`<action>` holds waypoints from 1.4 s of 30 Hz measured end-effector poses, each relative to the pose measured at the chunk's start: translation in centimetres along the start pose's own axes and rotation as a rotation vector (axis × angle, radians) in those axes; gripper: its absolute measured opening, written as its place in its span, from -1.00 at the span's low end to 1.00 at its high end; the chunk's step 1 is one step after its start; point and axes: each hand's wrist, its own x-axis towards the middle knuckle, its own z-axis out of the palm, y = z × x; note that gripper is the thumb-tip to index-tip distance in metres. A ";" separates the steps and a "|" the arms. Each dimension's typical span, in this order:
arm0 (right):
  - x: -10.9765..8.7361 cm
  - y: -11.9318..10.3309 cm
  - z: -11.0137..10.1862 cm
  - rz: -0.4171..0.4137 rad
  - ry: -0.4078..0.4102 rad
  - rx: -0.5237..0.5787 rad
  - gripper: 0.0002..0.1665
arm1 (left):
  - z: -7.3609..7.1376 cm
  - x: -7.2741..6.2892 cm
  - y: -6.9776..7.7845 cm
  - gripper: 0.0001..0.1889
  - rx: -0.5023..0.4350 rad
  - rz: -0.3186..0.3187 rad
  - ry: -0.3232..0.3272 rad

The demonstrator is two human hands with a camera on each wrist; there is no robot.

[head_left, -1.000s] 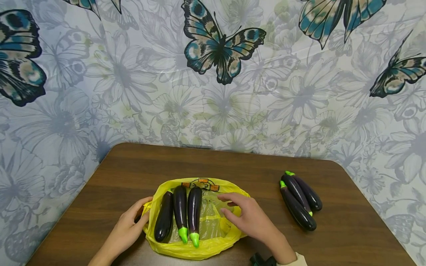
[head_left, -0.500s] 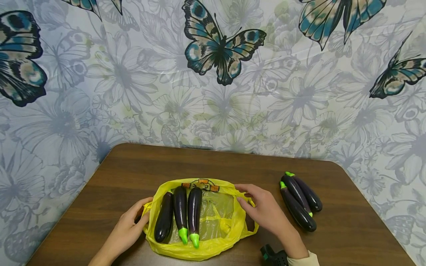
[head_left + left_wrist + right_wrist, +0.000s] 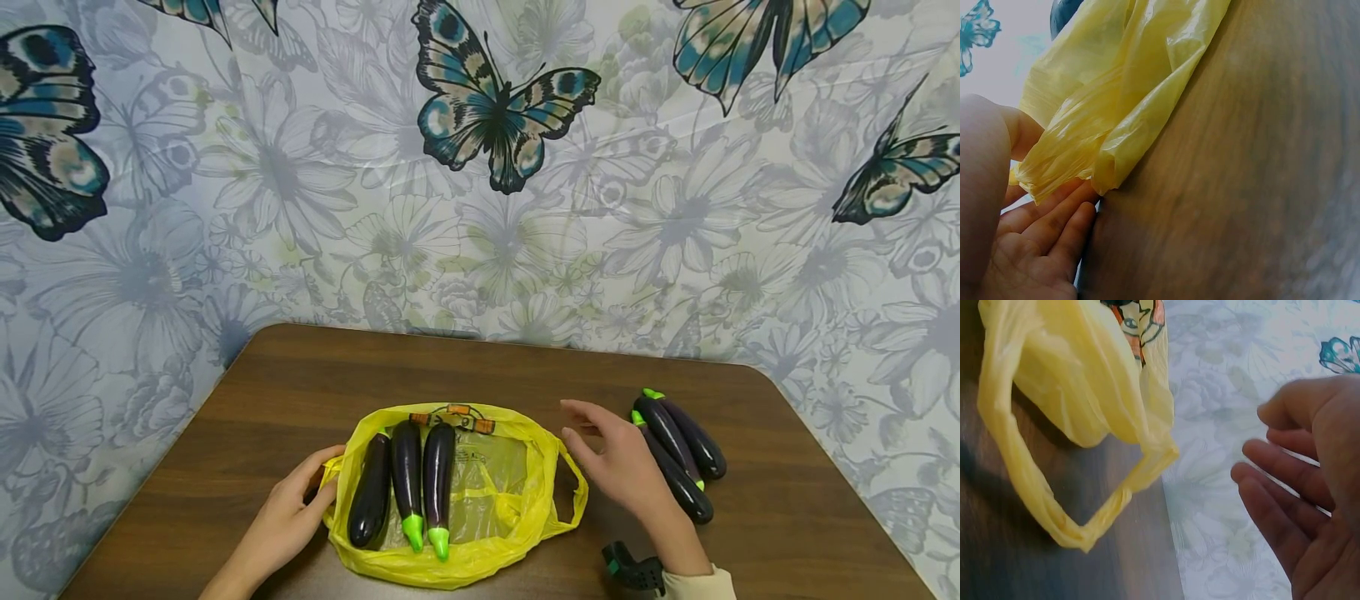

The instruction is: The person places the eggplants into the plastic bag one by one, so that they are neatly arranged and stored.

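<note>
A yellow plastic bag [image 3: 536, 508] lies spread on the table, its mouth facing up. Inside, toward its left side, three dark eggplants [image 3: 407, 475] lie side by side, two with their green stems toward me. My left hand [image 3: 281, 517] holds the bag's gathered left edge, thumb on one side and fingers behind it in the left wrist view. Just off the bag's right handle [image 3: 1029, 481], my right hand [image 3: 626, 458] hovers with loosely bent fingers and nothing in them. Three more eggplants [image 3: 693, 442] rest in a pile to the right, partly behind that hand.
The brown wooden table [image 3: 337, 358] has rounded far corners. Behind it hangs a pale cloth [image 3: 300, 233] printed with flowers and butterflies. A black device [image 3: 633, 571] is at my right wrist, beside a cream sleeve [image 3: 701, 583].
My right hand has moved right, out of the bag and past its edge, toward the eggplant pile. The bag's right handle now stands out, spread into a loop. My left hand stays put.
</note>
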 end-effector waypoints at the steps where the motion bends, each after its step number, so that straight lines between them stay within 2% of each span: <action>1: 0.0 0.1 -0.1 0.013 0.009 -0.001 -0.55 | 0.0 0.0 0.0 -0.58 0.000 -0.001 0.001; 9: 0.0 1.3 -0.8 0.118 0.063 -0.049 -0.59 | 0.0 -0.1 0.1 -0.58 -0.006 -0.006 -0.002; 21: -0.1 3.0 -1.6 0.219 0.103 -0.094 -0.61 | 0.0 0.0 0.0 -0.58 -0.028 -0.019 -0.008; 42: -0.7 5.3 -2.4 0.397 0.048 -0.142 -0.56 | 0.0 -0.1 0.1 -0.56 -0.008 -0.012 -0.008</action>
